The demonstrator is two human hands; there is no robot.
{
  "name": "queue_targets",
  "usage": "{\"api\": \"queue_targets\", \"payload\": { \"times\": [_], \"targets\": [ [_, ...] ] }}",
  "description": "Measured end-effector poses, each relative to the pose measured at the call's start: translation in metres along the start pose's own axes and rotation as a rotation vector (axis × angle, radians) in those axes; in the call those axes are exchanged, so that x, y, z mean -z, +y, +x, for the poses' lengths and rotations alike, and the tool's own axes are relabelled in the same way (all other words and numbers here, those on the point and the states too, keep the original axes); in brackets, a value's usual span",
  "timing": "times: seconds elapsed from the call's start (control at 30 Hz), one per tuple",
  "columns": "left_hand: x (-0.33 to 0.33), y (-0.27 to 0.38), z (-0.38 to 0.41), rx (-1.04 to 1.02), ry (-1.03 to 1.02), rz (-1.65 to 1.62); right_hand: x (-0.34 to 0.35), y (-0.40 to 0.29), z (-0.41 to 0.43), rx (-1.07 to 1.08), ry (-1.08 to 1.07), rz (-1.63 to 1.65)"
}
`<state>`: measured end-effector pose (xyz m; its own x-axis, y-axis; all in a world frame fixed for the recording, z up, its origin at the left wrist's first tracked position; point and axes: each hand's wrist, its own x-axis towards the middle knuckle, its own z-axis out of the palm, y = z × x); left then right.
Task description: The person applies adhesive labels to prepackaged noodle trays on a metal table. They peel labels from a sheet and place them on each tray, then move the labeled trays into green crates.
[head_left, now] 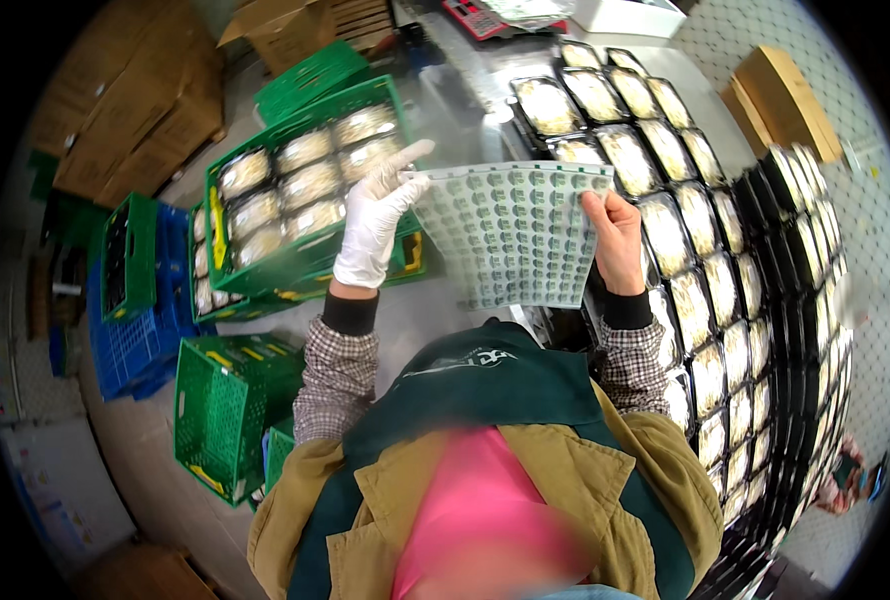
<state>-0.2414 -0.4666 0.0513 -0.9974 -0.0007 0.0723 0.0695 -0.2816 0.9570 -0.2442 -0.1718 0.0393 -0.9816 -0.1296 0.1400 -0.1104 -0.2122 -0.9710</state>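
Note:
A sheet of round printed stickers (pixel 516 236) hangs between my two hands. My left hand (pixel 377 214), in a white glove, is at the sheet's upper left corner, its index finger pointing out over the table; whether thumb and fingers pinch the corner cannot be told. My bare right hand (pixel 616 236) pinches the upper right edge between thumb and fingers. Left of the sheet, a green plastic crate (pixel 302 262) holds several film-wrapped trays of pale food (pixel 310 187). To the right, rows of black trays with pale food under clear film (pixel 662 232) cover the table.
Tall stacks of filled black trays (pixel 797 300) stand at the far right. Green crates (pixel 212 412) and blue crates (pixel 149 345) stand at the left, with cardboard boxes (pixel 130 97) behind. A red scale (pixel 479 19) and an open cardboard box (pixel 782 101) lie farther back.

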Motion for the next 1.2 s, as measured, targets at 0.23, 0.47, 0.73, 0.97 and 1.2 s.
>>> {"api": "queue_targets", "payload": {
  "times": [0.23, 0.47, 0.73, 0.97, 1.2],
  "targets": [
    [-0.093, 0.001, 0.024, -0.023, -0.158, 0.069, 0.042, -0.035, -0.020, 0.087, 0.411, 0.038],
    [-0.135, -0.020, 0.061, -0.194, -0.572, 0.338, 0.078, -0.038, -0.058, 0.105, 0.694, 0.098],
    [-0.176, -0.036, 0.089, 0.063, -0.905, 0.041, 0.068, -0.037, -0.121, 0.123, 0.854, 0.150],
    [-0.228, -0.078, 0.056, -0.360, -1.122, 0.395, 0.048, -0.060, -0.137, 0.185, 1.029, -1.123],
    [-0.258, -0.096, 0.012, -0.128, -1.311, 0.360, 0.037, -0.049, -0.157, 0.134, 0.930, -1.306]
  ]
}}
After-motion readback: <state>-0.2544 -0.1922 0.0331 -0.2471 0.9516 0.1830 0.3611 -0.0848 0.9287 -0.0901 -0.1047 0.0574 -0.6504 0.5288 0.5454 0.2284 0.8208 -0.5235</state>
